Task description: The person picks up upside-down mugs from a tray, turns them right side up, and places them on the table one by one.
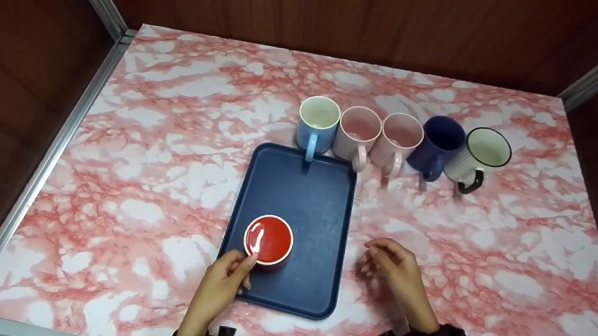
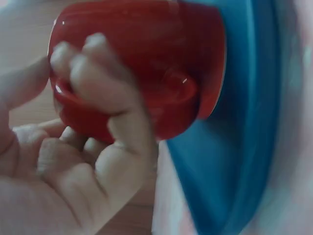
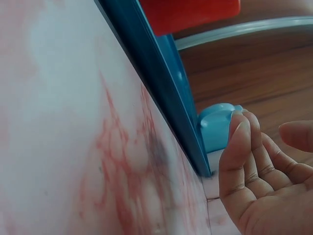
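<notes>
A red mug (image 1: 269, 240) stands on the lower left part of a dark blue tray (image 1: 302, 190). It appears upside down, with a glossy red disc and pale ring facing up. My left hand (image 1: 224, 280) holds this mug by its handle (image 2: 176, 95), fingers curled round it, thumb near the upper edge. Right of the tray, my right hand (image 1: 396, 266) hovers over the table with loosely bent fingers, holding nothing. The right wrist view shows a gap between its thumb (image 3: 298, 135) and fingers (image 3: 237, 152).
Behind the tray, a row of mugs stands upright: light blue (image 1: 317, 129), two pink (image 1: 354, 140) (image 1: 396, 144), dark blue (image 1: 430, 152) and white with a black rim (image 1: 464, 163). Their handles face me. Brown panels (image 1: 344, 20) enclose the marbled table (image 1: 157, 177).
</notes>
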Tool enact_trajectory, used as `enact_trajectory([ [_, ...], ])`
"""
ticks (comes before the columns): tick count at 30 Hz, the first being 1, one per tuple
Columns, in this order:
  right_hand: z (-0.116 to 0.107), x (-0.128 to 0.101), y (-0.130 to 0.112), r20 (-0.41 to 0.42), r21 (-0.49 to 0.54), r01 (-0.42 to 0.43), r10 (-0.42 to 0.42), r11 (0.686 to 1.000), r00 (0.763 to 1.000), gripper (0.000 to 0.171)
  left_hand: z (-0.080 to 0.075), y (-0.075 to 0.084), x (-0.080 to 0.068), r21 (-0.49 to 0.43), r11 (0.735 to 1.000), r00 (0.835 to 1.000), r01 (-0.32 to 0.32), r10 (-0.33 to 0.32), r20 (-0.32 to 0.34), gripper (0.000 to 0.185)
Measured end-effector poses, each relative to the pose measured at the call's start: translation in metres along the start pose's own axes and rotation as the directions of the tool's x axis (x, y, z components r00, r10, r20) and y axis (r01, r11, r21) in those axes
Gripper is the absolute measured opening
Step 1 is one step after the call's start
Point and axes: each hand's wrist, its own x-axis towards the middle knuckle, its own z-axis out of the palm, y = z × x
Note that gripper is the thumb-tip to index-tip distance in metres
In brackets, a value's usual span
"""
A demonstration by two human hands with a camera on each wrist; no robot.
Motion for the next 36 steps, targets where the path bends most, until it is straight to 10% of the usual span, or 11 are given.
enact_trajectory([
  [6,0.017,-0.005,-0.027,0.043,0.020,-0.023,0.022,1.000,0.999,0.029,0.008,-0.004,-0.001,-0.181,0.983,1.000,-0.009,0.013,0.021,0.028],
  [19,0.044,-0.008,-0.028,0.141,-0.005,-0.069,0.069,0.998,0.988,0.027,0.033,0.000,-0.006,-0.215,0.975,0.997,-0.051,0.063,0.050,0.024],
  [36,0.042,-0.010,-0.029,0.143,-0.022,-0.060,0.063,0.998,0.988,0.028,0.046,0.009,-0.005,-0.157,0.985,0.979,-0.067,0.035,-0.201,0.020],
])
